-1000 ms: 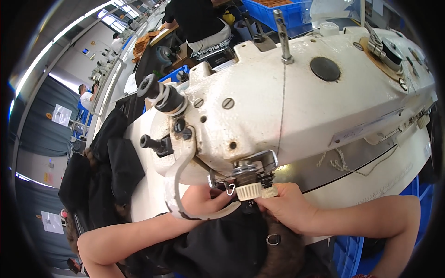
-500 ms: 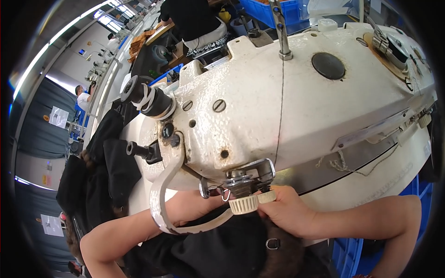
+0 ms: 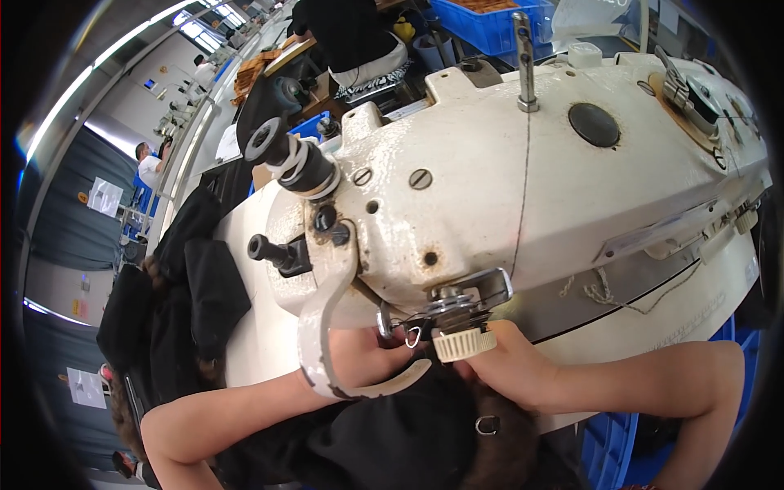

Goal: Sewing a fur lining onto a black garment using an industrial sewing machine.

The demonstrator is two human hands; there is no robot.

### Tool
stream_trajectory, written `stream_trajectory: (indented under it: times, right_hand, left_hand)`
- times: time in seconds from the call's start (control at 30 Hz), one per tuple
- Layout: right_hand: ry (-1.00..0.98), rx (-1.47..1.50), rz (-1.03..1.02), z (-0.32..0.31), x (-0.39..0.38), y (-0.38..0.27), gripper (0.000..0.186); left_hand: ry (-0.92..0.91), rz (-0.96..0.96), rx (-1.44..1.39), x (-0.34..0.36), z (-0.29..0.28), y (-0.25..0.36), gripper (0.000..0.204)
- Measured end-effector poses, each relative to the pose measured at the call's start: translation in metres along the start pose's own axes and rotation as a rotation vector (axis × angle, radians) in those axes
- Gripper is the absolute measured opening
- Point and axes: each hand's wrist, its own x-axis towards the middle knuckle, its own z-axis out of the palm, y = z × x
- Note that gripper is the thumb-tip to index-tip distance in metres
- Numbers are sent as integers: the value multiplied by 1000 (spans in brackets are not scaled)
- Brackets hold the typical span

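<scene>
A white sewing machine point(image 3: 482, 180) fills the middle, with a cream tension knob point(image 3: 464, 344) and a curved white guard point(image 3: 318, 318) at its near end. Under that end lies a black garment point(image 3: 384, 445) with brown fur trim point(image 3: 502, 449) and a small metal D-ring point(image 3: 487, 425). My left hand point(image 3: 366, 359) is behind the guard, its fingers closed on the garment's edge. Close by on the right, my right hand point(image 3: 510, 363) also closes on the garment. The knob covers part of its fingers. Machine parts hide the needle area.
More black garments with fur point(image 3: 175, 302) are piled at the left of the white table point(image 3: 253, 327). Blue crates point(image 3: 608, 449) stand below at the right. A blue bin point(image 3: 490, 28) and a seated person in black point(image 3: 347, 41) are beyond the machine.
The machine's near end sits farther right and slightly lower in view. More of my left hand shows beside the guard. Both hands stay at the garment.
</scene>
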Motion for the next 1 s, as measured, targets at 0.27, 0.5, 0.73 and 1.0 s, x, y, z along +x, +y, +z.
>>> stream_trajectory:
  times: [0.27,0.5,0.73,1.0]
  right_hand:
    - [65,-24,-45,4,-1,7,30]
    - [-37,66,-156,3,1,14,29]
    - [-50,85,-157,5,1,17,29]
    - [-65,129,-144,2,-1,17,29]
  left_hand:
    - [-11,128,-70,-14,0,38,15]
    - [-128,209,-154,-22,-8,32,22]
    - [29,136,-320,-23,3,36,15]
    - [-45,90,-36,-26,-8,54,15]
